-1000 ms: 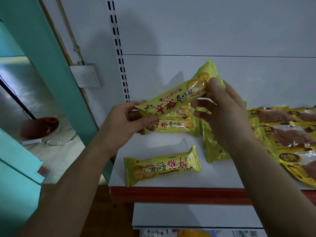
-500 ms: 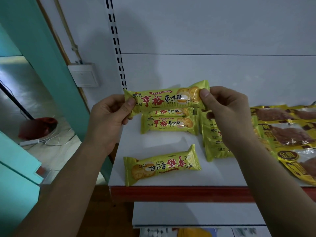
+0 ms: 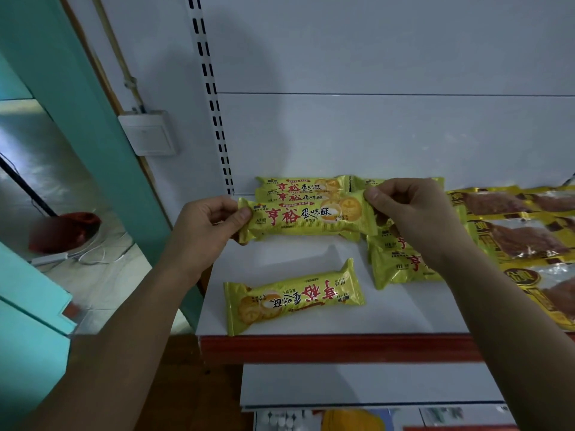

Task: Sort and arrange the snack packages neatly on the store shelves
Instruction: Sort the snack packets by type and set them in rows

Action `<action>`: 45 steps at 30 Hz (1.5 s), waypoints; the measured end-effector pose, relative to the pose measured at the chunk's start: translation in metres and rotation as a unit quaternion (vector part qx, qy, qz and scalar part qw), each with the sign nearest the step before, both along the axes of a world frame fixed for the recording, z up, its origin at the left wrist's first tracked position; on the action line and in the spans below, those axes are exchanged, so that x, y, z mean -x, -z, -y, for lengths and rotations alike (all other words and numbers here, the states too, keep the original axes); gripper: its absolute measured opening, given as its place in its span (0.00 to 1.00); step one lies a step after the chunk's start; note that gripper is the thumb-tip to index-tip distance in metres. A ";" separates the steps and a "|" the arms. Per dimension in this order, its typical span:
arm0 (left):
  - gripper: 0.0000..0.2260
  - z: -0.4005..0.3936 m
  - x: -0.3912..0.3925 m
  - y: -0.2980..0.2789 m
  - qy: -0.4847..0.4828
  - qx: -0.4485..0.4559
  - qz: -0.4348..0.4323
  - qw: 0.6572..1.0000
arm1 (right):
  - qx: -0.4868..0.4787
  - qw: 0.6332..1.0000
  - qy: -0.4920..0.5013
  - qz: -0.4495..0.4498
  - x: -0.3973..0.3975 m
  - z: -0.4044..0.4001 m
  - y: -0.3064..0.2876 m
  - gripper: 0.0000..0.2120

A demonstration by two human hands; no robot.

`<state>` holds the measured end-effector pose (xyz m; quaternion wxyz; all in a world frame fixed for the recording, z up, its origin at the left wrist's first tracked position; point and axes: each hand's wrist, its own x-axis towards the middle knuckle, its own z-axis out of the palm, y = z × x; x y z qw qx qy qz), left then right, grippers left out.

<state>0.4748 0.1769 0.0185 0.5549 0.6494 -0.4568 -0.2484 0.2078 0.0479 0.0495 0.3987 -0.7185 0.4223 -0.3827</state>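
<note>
We hold a yellow biscuit packet [image 3: 306, 219] level between our hands, just in front of the stacked packets [image 3: 300, 189] at the back of the shelf [image 3: 326, 318]. Our left hand [image 3: 205, 227] pinches its left end seal; our right hand [image 3: 410, 213] pinches its right end. Nearer us, a loose packet [image 3: 294, 295] lies askew. Brown snack bags [image 3: 522, 231] lie at the right.

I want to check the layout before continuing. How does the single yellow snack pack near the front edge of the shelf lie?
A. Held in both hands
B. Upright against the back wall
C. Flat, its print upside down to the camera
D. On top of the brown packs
C: the single yellow snack pack lies flat on the shelf, apart from the others, its red print upside down.
</note>
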 end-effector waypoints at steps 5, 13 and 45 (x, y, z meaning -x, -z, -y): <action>0.06 0.006 -0.008 0.016 -0.020 -0.047 0.122 0.991 | 0.085 0.987 0.041 -0.132 -0.001 0.007 0.010 0.05; 0.06 0.007 -0.005 0.023 -0.042 -0.118 0.272 0.954 | 0.178 0.953 0.060 -0.236 -0.011 0.004 0.026 0.03; 0.23 -0.080 0.013 0.030 0.080 -0.057 0.256 0.962 | 0.240 0.949 -0.108 -0.175 0.021 -0.057 0.050 0.20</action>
